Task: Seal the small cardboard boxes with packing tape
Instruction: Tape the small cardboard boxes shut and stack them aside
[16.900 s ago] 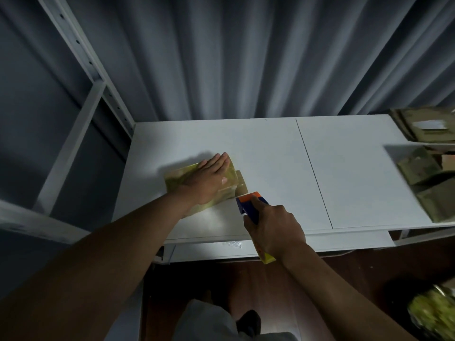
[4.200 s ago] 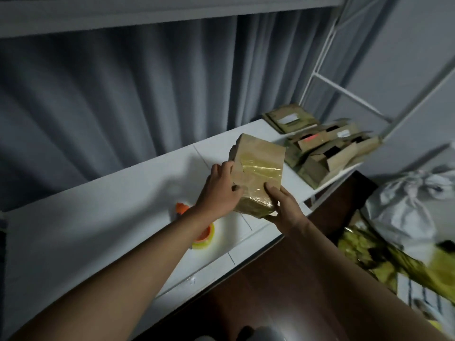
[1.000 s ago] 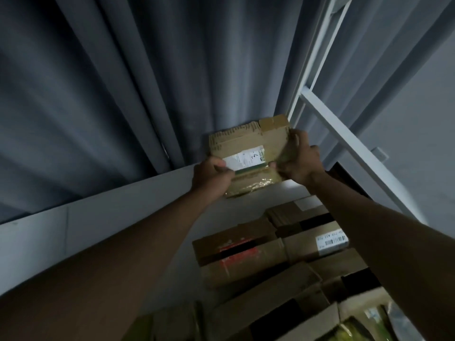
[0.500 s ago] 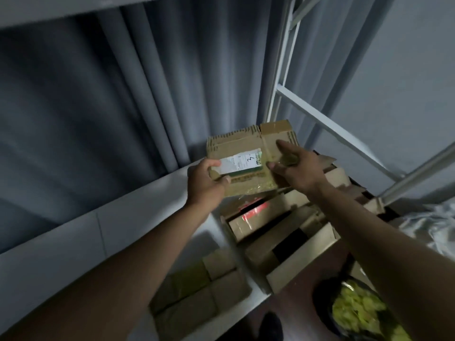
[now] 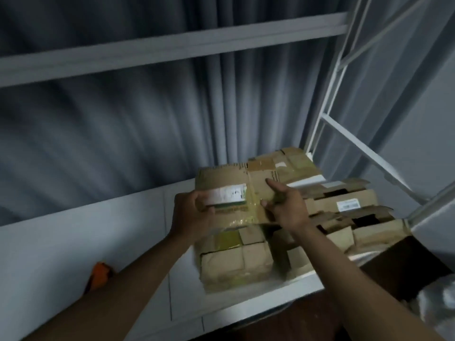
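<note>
I hold a flattened brown cardboard box [image 5: 229, 178] with a white label above the white table [image 5: 61, 244]. My left hand [image 5: 194, 215] grips its left edge, thumb over the label. My right hand [image 5: 285, 205] holds the right part, forefinger pointing out across the cardboard. Below the held box lies a taped small box [image 5: 234, 262] on the table. An orange tape dispenser [image 5: 99, 275] peeks out behind my left forearm.
A pile of several open and flattened cardboard boxes [image 5: 344, 207] fills the table's right end. White shelf posts [image 5: 327, 99] rise at the right, a shelf beam [image 5: 172, 48] crosses overhead, and a grey curtain [image 5: 123, 131] hangs behind.
The box in both hands has come down and leftward from the pile to above the taped box. The view swung left, bringing the tape dispenser into sight.
</note>
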